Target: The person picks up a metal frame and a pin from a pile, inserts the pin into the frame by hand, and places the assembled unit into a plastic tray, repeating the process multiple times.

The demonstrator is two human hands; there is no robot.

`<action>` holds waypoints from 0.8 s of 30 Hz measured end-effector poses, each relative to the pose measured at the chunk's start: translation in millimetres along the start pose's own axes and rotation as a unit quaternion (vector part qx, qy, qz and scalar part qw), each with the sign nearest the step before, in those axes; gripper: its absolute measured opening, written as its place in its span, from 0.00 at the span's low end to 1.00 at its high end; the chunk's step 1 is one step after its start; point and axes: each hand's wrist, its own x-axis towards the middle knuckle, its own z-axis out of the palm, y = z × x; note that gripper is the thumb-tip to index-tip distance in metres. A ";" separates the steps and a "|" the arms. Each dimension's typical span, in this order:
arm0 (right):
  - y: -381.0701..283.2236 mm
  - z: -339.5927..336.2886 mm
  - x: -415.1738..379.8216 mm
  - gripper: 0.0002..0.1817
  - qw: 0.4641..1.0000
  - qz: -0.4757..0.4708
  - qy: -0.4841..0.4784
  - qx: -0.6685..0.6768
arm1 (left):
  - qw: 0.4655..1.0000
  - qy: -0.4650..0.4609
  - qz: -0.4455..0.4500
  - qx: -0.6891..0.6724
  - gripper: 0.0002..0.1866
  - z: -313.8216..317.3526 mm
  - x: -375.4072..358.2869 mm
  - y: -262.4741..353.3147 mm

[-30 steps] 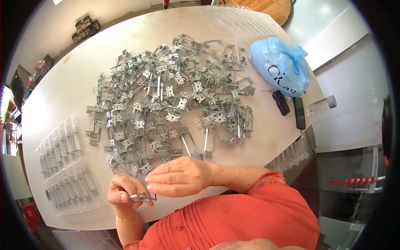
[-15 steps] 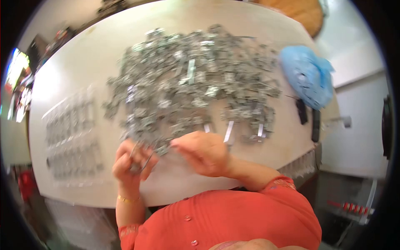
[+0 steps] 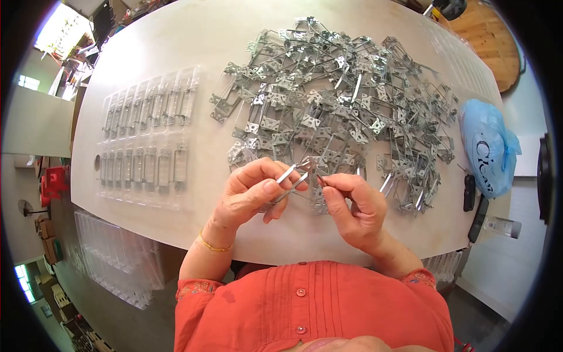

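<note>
My left hand [image 3: 249, 190] is closed around a metal bracket [image 3: 285, 174], with its two thin legs showing between thumb and fingers. The bracket's flat end plate points toward my right hand [image 3: 358, 211]. Thumb and forefinger of that hand are pinched together on a small dark piece, right beside the plate; I cannot tell what the piece is. Just beyond both hands lies a wide heap of similar metal brackets [image 3: 311, 120]. To the left, a clear plastic tray [image 3: 146, 139] carries two rows of brackets in its slots.
A blue plastic bag [image 3: 487, 146] stands at the table's right edge, with black objects [image 3: 469, 192] beside it. More clear trays [image 3: 117, 258] are stacked below the table's left front edge. Another clear tray [image 3: 460, 53] lies at the far right of the white table [image 3: 229, 23].
My right hand has come down and turned its fingertips toward the bracket in my left hand. The left hand has turned with the bracket, and the head view has shifted.
</note>
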 end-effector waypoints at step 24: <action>-9.0 -3.7 -2.0 0.04 0.950 0.230 -0.047 0.205 | 0.958 -0.023 0.105 0.267 0.08 5.0 2.2 3.0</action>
